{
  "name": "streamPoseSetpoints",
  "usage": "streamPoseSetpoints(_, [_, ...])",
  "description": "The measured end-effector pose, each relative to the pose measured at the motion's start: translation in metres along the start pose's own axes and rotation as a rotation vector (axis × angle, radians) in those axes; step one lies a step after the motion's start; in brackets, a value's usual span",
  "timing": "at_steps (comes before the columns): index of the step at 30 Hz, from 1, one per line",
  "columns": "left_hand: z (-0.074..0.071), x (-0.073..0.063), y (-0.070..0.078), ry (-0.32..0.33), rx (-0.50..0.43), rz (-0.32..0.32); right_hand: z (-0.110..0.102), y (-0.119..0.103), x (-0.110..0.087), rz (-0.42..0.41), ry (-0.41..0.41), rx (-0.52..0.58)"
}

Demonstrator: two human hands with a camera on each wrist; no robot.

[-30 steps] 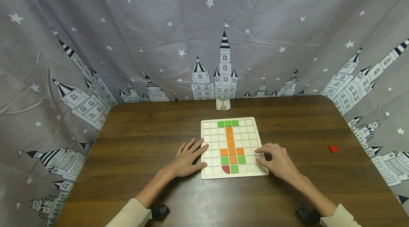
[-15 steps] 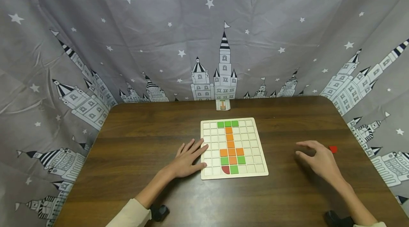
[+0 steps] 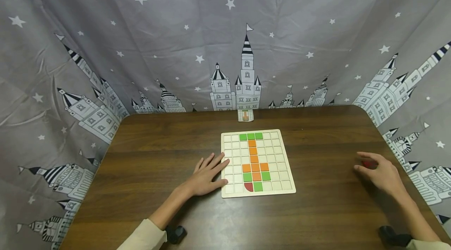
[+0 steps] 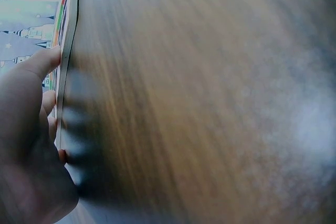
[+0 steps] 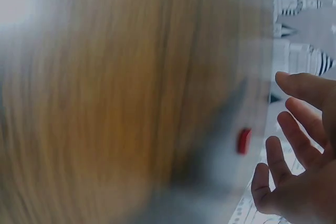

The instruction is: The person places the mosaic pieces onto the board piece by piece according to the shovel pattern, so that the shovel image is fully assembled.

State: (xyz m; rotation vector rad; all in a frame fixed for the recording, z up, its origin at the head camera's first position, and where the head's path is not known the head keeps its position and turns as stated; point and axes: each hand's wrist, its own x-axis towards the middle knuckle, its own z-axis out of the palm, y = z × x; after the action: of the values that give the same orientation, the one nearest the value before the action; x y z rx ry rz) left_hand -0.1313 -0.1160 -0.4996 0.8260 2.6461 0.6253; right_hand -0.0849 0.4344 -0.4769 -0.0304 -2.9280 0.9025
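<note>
A pale gridded board (image 3: 232,179) lies on the table, with green tiles (image 3: 251,136), orange tiles (image 3: 254,159) and one dark red quarter-round tile (image 3: 248,187) in its cells. My left hand (image 3: 205,177) rests with spread fingers on the board's left edge; in the left wrist view its fingertips touch the board's rim (image 4: 65,72). Far to the right, my right hand (image 3: 382,173) hovers over a small red piece (image 3: 367,164), thumb and fingers apart. In the right wrist view the red piece (image 5: 244,141) lies on the table, clear of the fingers.
A small card (image 3: 245,115) with a printed grid pattern stands at the table's back edge against the grey castle-print curtain (image 3: 158,38). Brown wooden table top (image 3: 317,136) stretches between the board and the red piece.
My right hand has left the board's right edge and moved right across the table to the red piece. The left hand and the board have stayed in place.
</note>
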Motion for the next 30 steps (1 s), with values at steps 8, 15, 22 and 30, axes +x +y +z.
streamPoseSetpoints(8, [0.001, 0.000, 0.000, 0.001, 0.001, 0.000, -0.006, 0.020, -0.001, 0.059, -0.030, -0.028])
streamPoseSetpoints(15, [0.001, 0.000, 0.000, 0.006, 0.008, -0.002, -0.007, 0.028, 0.000, 0.060, -0.022, -0.046])
streamPoseSetpoints(22, [0.000, 0.000, 0.001, 0.004, 0.003, -0.004, -0.008, 0.032, 0.002, 0.047, 0.003, -0.059])
streamPoseSetpoints(30, [-0.001, 0.000, 0.001, 0.004, 0.009, -0.002, -0.007, 0.039, 0.006, -0.023, -0.007, -0.085])
